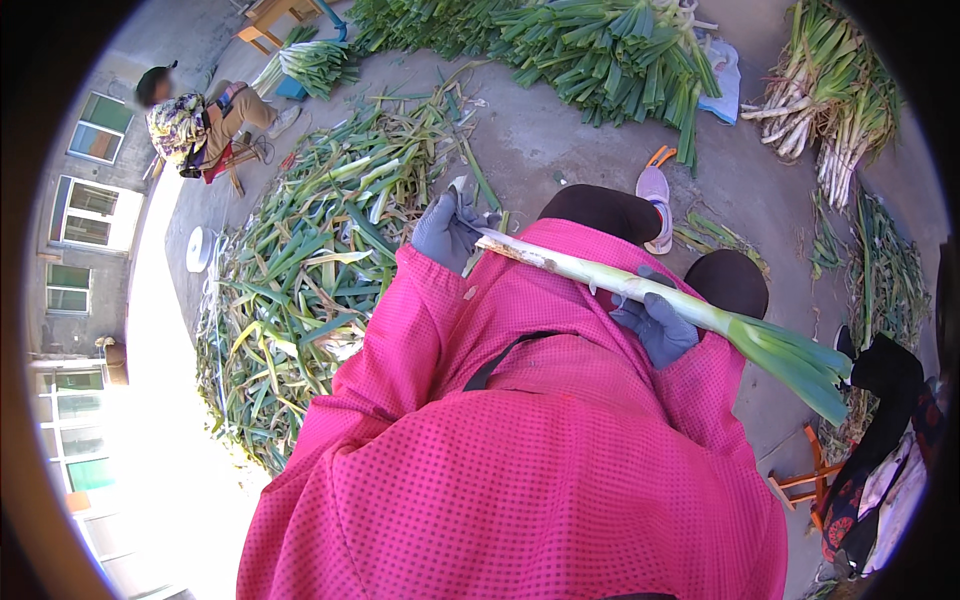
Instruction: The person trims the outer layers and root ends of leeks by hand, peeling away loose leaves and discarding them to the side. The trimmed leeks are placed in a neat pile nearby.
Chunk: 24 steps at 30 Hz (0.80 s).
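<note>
A long Welsh onion (622, 281) lies slantwise across my lap, white end to the left and cut green leaves to the right. My right hand (660, 322), in a grey glove, grips its shaft from below, just short of the leaves. Brown, dirty skin clings near the white end. Beside that end, my gloved left hand (450, 232) pinches what looks like a thin pale strip of its outer skin. The fingers partly cover this strip.
Leaf trimmings (315, 285) are heaped on my left. Trimmed onions (600, 60) stand piled ahead, untrimmed ones (825, 97) at far right. An orange-handled tool (660, 157) lies by my shoe. One person (187, 127) sits at left, another (885, 450) at right near a wooden stool (814, 476).
</note>
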Each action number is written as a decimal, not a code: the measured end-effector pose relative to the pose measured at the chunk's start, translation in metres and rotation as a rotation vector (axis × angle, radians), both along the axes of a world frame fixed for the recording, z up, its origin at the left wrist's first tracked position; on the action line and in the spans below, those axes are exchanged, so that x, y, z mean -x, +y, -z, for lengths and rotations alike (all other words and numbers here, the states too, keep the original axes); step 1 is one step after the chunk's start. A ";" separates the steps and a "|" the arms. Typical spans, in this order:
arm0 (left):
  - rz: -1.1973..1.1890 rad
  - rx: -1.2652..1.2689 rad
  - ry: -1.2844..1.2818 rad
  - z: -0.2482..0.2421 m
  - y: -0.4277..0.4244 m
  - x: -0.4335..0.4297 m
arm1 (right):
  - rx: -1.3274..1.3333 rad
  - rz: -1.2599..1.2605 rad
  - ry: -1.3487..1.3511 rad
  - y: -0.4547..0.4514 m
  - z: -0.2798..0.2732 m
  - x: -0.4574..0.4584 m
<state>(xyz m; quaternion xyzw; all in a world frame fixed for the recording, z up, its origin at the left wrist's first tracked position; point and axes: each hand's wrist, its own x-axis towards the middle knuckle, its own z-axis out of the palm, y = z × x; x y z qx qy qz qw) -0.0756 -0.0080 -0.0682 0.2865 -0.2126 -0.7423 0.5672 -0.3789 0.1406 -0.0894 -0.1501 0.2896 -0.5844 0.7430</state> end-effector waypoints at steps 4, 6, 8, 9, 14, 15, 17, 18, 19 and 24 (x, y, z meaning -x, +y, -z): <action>-0.111 0.089 0.039 0.007 -0.009 -0.036 | 0.022 -0.048 0.002 -0.001 0.000 0.002; -0.186 0.030 -0.030 0.008 -0.014 -0.058 | 0.013 -0.064 0.017 -0.002 0.000 0.001; -0.296 0.000 -0.162 0.006 -0.014 -0.077 | -0.001 -0.064 0.023 -0.002 -0.001 0.001; -0.290 0.049 -0.332 0.005 -0.013 -0.084 | -0.010 -0.058 0.019 -0.002 -0.001 0.000; -0.021 0.436 -1.821 -0.006 0.005 -0.094 | -0.048 -0.045 0.043 -0.002 -0.002 -0.001; 0.096 0.637 -2.185 -0.006 0.011 -0.090 | -0.042 -0.044 0.044 -0.002 -0.003 -0.001; 0.334 0.569 -2.341 -0.006 0.016 -0.084 | -0.023 -0.039 0.045 -0.003 -0.003 -0.002; 0.430 0.544 -2.425 -0.004 0.017 -0.082 | -0.014 -0.036 0.046 -0.003 -0.003 -0.002; 0.524 0.523 -2.513 -0.002 0.016 -0.082 | -0.006 -0.033 0.050 -0.003 -0.003 -0.003; 0.509 0.139 -2.391 0.018 -0.005 -0.111 | -0.028 -0.038 0.085 0.000 -0.003 -0.001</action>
